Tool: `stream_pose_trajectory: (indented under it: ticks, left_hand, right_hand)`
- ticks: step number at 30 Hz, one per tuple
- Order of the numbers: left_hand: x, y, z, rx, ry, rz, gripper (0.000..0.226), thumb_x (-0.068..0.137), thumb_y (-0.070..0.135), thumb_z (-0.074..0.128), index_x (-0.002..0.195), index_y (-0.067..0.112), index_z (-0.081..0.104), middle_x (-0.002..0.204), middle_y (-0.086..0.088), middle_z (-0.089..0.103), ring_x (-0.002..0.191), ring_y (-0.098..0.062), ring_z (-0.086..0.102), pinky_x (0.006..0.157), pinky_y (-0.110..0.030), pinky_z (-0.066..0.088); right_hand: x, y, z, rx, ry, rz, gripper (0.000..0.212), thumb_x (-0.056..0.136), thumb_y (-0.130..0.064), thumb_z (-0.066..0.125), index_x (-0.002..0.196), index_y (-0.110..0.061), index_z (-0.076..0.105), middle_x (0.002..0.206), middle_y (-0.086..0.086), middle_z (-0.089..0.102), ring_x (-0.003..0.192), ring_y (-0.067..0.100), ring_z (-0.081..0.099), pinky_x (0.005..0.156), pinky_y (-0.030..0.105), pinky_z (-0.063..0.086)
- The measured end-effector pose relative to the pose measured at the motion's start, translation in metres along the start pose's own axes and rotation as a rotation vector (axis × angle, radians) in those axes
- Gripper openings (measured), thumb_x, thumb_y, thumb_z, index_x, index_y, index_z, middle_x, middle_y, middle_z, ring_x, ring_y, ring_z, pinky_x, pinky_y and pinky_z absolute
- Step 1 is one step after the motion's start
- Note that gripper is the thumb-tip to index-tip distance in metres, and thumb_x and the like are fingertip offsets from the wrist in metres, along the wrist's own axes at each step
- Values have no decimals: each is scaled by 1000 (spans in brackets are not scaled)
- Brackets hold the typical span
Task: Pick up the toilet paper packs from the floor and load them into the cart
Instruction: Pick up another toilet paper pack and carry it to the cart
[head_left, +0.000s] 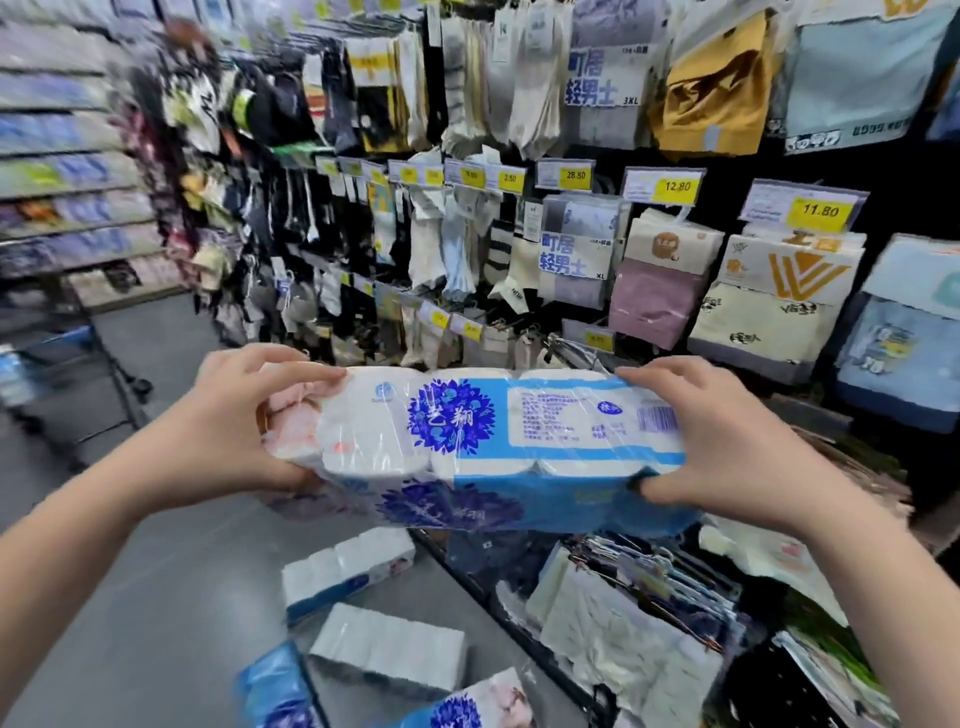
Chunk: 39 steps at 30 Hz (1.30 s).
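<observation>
One wide-angle view from the person's head faces forward and slightly down, close over the left hand (228, 426) and right hand (727, 441), with a display rack (571, 156) ahead and floor (182, 597) below.
</observation>
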<state>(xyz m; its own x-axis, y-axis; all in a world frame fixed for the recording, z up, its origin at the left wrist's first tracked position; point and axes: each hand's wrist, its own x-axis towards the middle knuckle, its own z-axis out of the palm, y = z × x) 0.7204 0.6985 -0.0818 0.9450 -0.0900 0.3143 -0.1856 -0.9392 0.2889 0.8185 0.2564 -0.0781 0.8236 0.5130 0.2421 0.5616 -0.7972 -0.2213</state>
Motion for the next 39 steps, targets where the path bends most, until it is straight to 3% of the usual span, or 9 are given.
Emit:
stream_pose_trajectory:
  ticks: [9,13,22,27,32,39]
  left_hand:
    - [-125,-19,-41,140,60,-244,93,45,55,83,130,67,48,131,14,50,127,-25,48,113,-50,39]
    - [-190,-33,-69,181,108,-367,89,46,58,80,128,68,48,133,14,48,132,-20,41,117,-46,31]
    - [-303,-102,-137,150,227,-564,83,44,56,78,121,68,52,134,9,50,132,-21,45,118,-51,33]
    - [-353,-163,-172,198,264,-626,87,44,54,81,122,73,48,131,14,50,131,-23,46,117,-50,35]
    - [-380,-208,-204,214,256,-689,85,45,53,77,125,64,48,133,14,46,132,-18,32,115,-39,27]
    - [-393,-275,-231,188,241,-773,88,45,51,75,129,62,49,136,13,42,132,-16,27,114,-41,26]
  right_hand:
    - [32,-69,42,123,-76,-243,108,50,-52,75,150,-42,38,141,-11,40,133,14,38,111,31,34]
    - [52,-128,58,144,-114,-366,109,49,-54,72,151,-44,36,144,-8,40,133,17,39,112,33,34]
    - [94,-287,99,184,-153,-581,106,60,-38,85,154,-35,37,147,-6,38,132,14,36,102,21,28]
    - [118,-379,126,212,-154,-625,104,60,-36,84,153,-36,37,145,-7,37,133,13,37,108,29,37]
    - [140,-450,154,252,-167,-649,105,56,-41,81,152,-39,36,147,-9,35,136,14,35,113,34,37]
    - [182,-522,186,266,-155,-671,105,50,-48,75,149,-38,42,143,-5,42,135,18,41,114,37,38]
